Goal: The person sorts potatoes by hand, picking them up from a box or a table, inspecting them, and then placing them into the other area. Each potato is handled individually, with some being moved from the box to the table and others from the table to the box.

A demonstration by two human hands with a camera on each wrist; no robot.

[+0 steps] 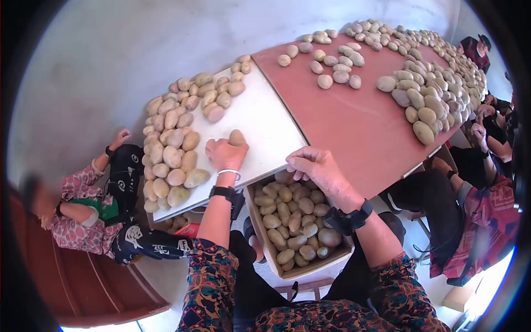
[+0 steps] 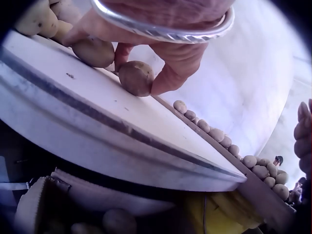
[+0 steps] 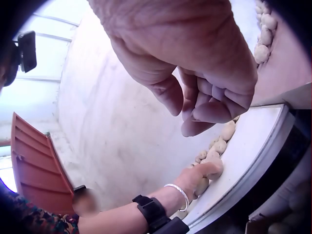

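Note:
Over the white tabletop, my left hand (image 1: 225, 155) pinches a potato (image 2: 136, 78) between thumb and finger. Another potato (image 2: 95, 51) lies under its other fingers in the left wrist view. A silver bangle (image 2: 165, 33) circles that wrist. To its left, potatoes (image 1: 172, 157) are heaped along the far side of the white board (image 1: 260, 122). My right hand (image 1: 318, 169) hovers at the board's near corner, fingers loosely curled. Nothing shows between its thumb and fingers (image 3: 214, 112) in the right wrist view. Below it stands a cardboard box (image 1: 298, 271) full of potatoes (image 1: 296, 221).
A reddish-brown tabletop (image 1: 343, 127) adjoins the white one, with a large potato pile (image 1: 437, 94) on its right. A seated person (image 1: 94, 216) is at the left, with others (image 1: 475, 210) at the right. A pale wall (image 1: 138, 50) runs behind.

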